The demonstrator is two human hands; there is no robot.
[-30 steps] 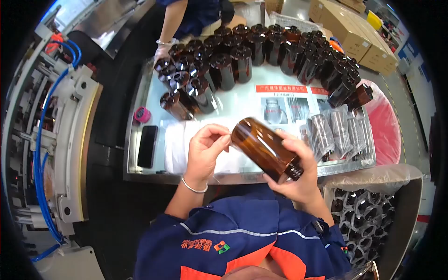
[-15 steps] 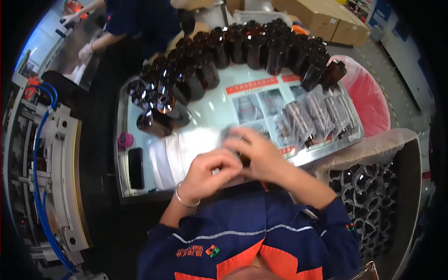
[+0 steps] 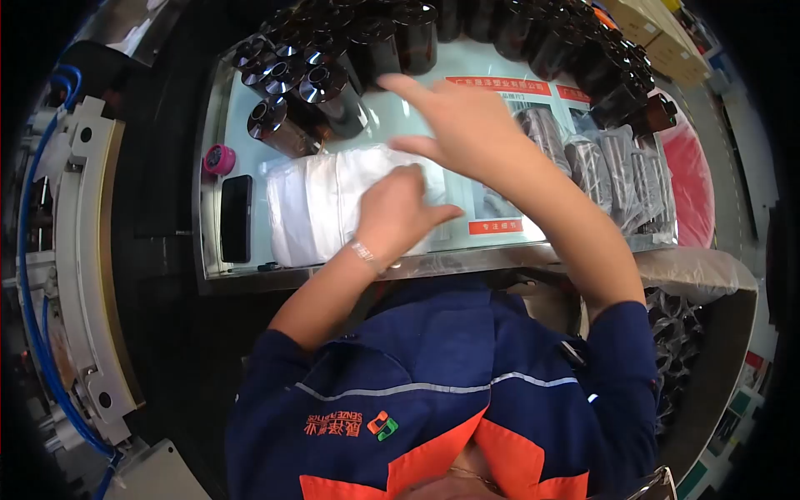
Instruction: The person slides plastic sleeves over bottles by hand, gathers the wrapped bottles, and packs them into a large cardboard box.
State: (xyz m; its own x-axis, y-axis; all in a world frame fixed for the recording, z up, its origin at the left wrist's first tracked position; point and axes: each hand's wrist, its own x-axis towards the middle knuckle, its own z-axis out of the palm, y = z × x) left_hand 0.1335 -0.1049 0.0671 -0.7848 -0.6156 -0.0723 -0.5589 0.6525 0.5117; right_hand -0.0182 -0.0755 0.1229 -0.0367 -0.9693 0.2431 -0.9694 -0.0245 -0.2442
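Observation:
My left hand [image 3: 398, 208] lies over a stack of white plastic bags [image 3: 329, 204], its thumb stretched out to the right and its other fingers bent down onto the stack. Held in the air beyond it, my right hand [image 3: 462, 125] is open, with forefinger and thumb apart and pointing left; nothing shows between them. The nearest dark brown bottles [image 3: 333, 100] stand at the back left, just past the right fingertips. Several bottles in clear bags [image 3: 590, 171] lie in a row to the right of my right forearm, which partly covers the leftmost one [image 3: 542, 137].
A phone [image 3: 237, 218] and a pink round item [image 3: 219, 159] lie at the table's left edge. More brown bottles [image 3: 554, 54] crowd the far side. A carton [image 3: 733, 325] of bagged items stands at the right, near a pink plastic-lined container [image 3: 692, 183]. Machinery [image 3: 100, 267] is at the left.
My hands, earlier close together around a blurred dark object, have separated. My right hand has moved forward toward the bottles and my left is over the bags. The view has tilted down.

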